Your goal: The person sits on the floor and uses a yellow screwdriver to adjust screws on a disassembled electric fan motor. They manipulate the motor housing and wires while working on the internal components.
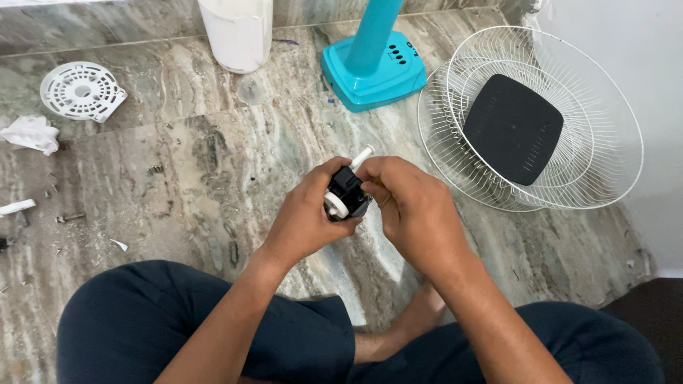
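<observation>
I sit cross-legged on a marble floor. My left hand (306,213) grips a small black fan part (346,190) with a white round end and a white shaft sticking up from it. My right hand (413,206) closes over the same part from the right, fingertips pressed on its top edge. Both hands hover above the floor in front of my knees. Most of the part is hidden by my fingers.
A teal fan base (373,71) with its pole stands ahead. White wire fan guards (605,142) with a black square cover (512,128) lie to the right by the wall. A white round grille (82,91), a crumpled cloth (32,134), a white container (238,32) and loose screws lie left.
</observation>
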